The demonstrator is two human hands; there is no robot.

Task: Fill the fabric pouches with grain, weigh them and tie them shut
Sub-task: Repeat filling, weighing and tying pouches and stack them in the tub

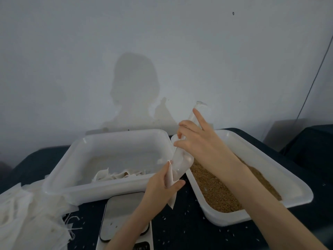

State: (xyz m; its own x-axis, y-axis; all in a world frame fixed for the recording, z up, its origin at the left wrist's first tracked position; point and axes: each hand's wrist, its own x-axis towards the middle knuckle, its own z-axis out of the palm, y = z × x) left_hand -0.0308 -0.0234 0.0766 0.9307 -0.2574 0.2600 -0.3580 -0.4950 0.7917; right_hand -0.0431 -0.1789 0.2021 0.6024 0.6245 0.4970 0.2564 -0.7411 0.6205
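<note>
Two hands at work: my left hand pinches the pouch mouth, my right hand grips the tilted scoop. I'd keep the spout inside (grain scatters easily).

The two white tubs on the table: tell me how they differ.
The left tub holds a few filled white pouches along its near wall; the right tub holds a layer of brown grain. The left tub sits square to the camera; the right tub is angled. Both are white, rectangular, open-topped plastic.
</note>
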